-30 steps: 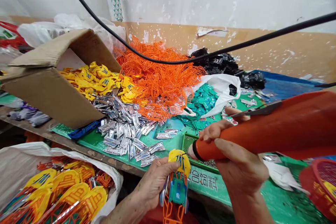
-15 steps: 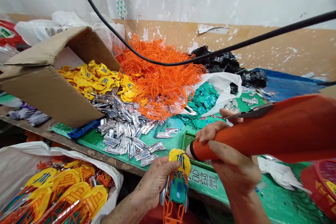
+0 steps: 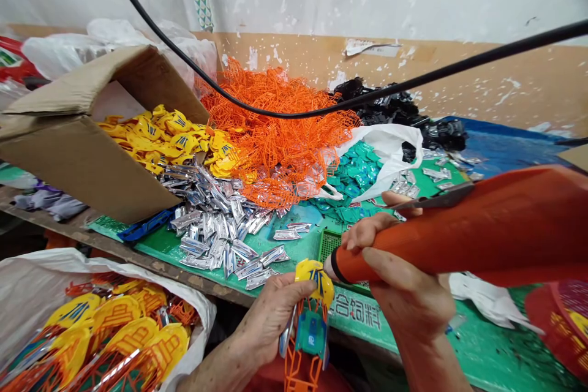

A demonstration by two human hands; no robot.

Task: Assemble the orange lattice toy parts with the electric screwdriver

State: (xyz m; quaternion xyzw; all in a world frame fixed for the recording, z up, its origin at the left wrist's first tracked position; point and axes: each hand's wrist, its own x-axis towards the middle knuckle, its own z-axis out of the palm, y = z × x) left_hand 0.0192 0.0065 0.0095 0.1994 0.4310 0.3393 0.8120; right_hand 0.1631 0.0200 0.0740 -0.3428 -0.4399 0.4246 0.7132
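The left hand [image 3: 273,334] is clamped firmly on a yellow-and-orange plastic piece [image 3: 312,326], keeping it steady, while the right hand [image 3: 407,297] grips an orange tool [image 3: 459,248] close, its tip just beside the piece.

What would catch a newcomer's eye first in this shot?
The big tangle of orange plastic lattice dominates the middle of the view, with yellow plastic pieces to its left and loose silver pieces in front. Closest to the camera, the right hand grips a thick orange tubular tool, its tip at the yellow-topped plastic assembly held in the left hand.
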